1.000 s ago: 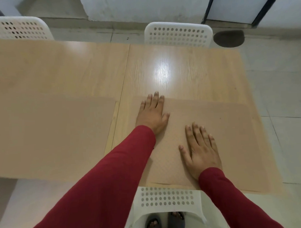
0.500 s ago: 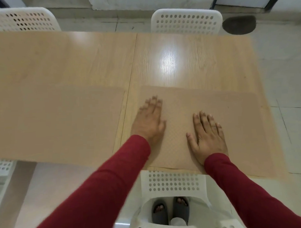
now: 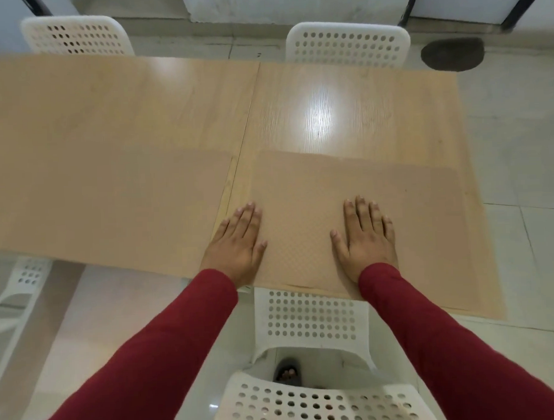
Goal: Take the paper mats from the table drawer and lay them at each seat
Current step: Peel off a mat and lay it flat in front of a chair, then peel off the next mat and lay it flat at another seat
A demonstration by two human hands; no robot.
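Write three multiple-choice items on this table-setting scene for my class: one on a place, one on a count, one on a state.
1. Where is the right hand?
A. on the near right paper mat
B. on a chair
C. in a drawer

2. How many paper mats lie on the table?
A. none
B. two
C. five

3. How is the left hand?
A. fisted
B. pinching
C. flat, fingers extended

Answers:
1 A, the palm rests on the mat.
2 B, the left paper mat lies beside it.
3 C, it lies flat, across the mat's left edge.
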